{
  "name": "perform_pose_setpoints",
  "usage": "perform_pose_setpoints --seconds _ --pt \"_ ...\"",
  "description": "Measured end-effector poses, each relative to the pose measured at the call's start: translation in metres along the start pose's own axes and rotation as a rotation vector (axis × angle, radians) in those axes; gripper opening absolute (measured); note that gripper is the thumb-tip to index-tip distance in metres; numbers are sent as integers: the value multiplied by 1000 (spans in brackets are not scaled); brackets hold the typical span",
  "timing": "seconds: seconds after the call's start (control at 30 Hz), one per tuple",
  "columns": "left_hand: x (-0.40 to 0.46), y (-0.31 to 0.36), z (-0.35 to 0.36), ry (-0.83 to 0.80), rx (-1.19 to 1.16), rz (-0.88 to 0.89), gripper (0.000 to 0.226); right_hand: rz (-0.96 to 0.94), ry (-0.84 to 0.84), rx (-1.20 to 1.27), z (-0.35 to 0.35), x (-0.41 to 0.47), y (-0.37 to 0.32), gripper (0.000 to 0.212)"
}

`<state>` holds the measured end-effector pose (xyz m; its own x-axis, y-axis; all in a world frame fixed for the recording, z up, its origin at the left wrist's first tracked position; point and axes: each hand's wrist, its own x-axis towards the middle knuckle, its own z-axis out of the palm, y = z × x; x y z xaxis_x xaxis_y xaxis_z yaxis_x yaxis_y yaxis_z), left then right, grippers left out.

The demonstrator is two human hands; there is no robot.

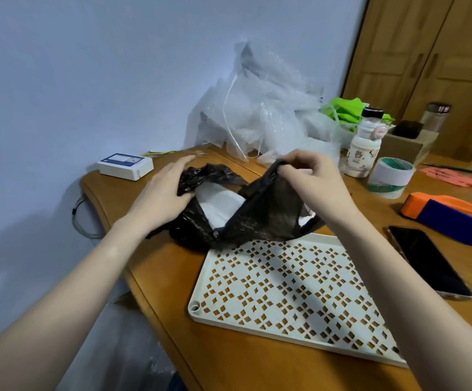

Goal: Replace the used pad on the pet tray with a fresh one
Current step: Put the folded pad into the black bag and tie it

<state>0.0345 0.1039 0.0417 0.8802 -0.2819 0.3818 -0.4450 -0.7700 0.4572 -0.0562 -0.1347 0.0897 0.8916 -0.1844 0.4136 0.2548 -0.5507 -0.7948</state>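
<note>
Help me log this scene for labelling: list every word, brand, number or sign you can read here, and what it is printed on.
No text here can be read with certainty.
White box: blue label, print too small.
White bottle: decorated label, blurred.
Pink paper: handwriting, illegible.
Tape roll: no print legible.
Phone: screen dark.
Pet tray and black bag: no lettering.

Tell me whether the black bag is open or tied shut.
Open. The right hand lifts one edge of the black bag while the left hand presses the other side, and the white pad shows through the mouth.
</note>
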Motion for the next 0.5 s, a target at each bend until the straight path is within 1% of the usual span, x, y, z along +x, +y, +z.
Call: perform_pose_setpoints --seconds 0.1,0.2,0.3,0.4,0.5 --pt "-4 5 -10 64 -41 52 60 -50 -1 -135 -2 -5 -2 21" --pt "-10 9 -22 110 -84 77 45 -50 -55 -186 -7 -6 -1 30" --pt "-19 14 -28 123 -90 44 41 17 -94 -295 -11 -8 9 46" --pt "-24 13 -31 153 -98 -3 41 136 -137 -398 -16 -12 23 62" --pt "-25 9 -32 192 -96 -43 47 262 -229 -495 -21 -18 33 70"
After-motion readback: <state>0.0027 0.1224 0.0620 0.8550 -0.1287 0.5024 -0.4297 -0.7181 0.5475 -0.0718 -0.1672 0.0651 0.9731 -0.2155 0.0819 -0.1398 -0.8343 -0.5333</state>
